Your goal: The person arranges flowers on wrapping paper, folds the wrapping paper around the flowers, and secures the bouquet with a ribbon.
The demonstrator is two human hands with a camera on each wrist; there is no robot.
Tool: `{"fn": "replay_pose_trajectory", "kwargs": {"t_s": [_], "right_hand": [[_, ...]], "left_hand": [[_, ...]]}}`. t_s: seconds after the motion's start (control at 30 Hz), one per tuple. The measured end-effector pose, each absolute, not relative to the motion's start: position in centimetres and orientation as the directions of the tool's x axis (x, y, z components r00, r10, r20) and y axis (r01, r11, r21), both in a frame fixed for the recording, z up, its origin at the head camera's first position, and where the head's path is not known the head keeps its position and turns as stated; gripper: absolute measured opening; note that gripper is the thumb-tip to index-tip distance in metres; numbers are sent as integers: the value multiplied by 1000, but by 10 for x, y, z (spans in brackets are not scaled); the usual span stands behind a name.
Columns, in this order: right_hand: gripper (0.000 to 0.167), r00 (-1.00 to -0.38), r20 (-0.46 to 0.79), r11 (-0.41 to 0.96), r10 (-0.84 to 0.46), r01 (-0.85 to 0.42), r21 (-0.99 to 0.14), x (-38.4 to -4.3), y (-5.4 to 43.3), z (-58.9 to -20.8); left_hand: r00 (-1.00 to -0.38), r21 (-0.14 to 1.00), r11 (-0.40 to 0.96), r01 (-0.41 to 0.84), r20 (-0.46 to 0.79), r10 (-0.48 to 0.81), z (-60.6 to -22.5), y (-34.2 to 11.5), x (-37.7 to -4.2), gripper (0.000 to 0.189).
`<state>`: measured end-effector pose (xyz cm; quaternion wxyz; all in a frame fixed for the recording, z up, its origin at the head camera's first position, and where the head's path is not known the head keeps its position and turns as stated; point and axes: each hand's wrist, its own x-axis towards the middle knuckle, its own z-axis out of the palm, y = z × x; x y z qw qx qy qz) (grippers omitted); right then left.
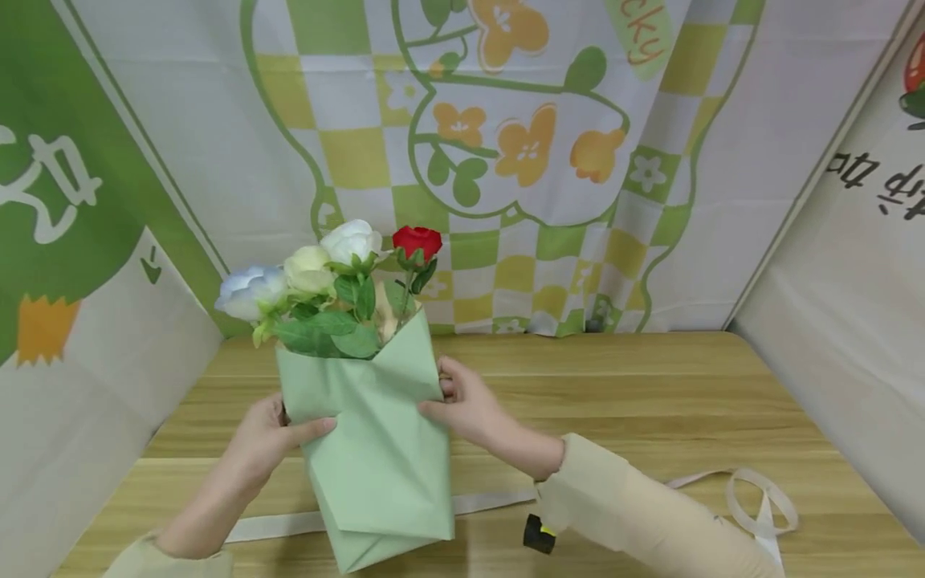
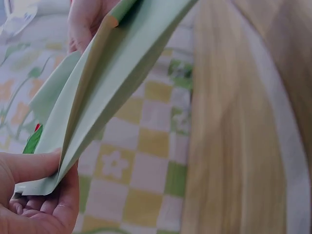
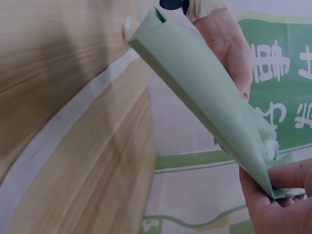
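A bouquet wrapped in pale green paper [image 1: 383,449] is held up over the table between both hands. Out of its top stand a blue flower [image 1: 253,291], a cream flower [image 1: 309,269], a white flower [image 1: 352,241] and a red rose [image 1: 417,242], with green leaves [image 1: 318,331] below them. My left hand [image 1: 263,441] grips the wrap's left edge, thumb on the front and fingers behind. On the opposite edge my right hand [image 1: 470,405] pinches the paper in the same way. In the right wrist view the folded wrap [image 3: 200,83] slants down to the right hand [image 3: 280,200].
A white ribbon [image 1: 278,526] runs across the wooden table [image 1: 614,385] behind the bouquet and loops at the right [image 1: 759,490]. A small black object [image 1: 538,534] shows beside the right sleeve [image 1: 636,506]. Printed curtains [image 1: 520,273] stand along the back and sides.
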<state>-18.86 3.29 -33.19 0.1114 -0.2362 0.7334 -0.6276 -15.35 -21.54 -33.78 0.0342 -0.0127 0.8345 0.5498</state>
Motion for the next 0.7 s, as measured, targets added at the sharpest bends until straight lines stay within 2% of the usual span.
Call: {"fn": "replay_pose_trajectory", "kwargs": {"t_s": [0.33,0.7], "right_hand": [[36,-882,68,114,-466,-136,-984,-170,81,-337],[43,-914,8,149,-405,-75,-986,-157,125,-349]], "left_hand": [[-993,957,286,-48,-77,92,-348,-172,-155,43],[-986,964,265,-26,-69,153,-362,-130,-157,38]]}}
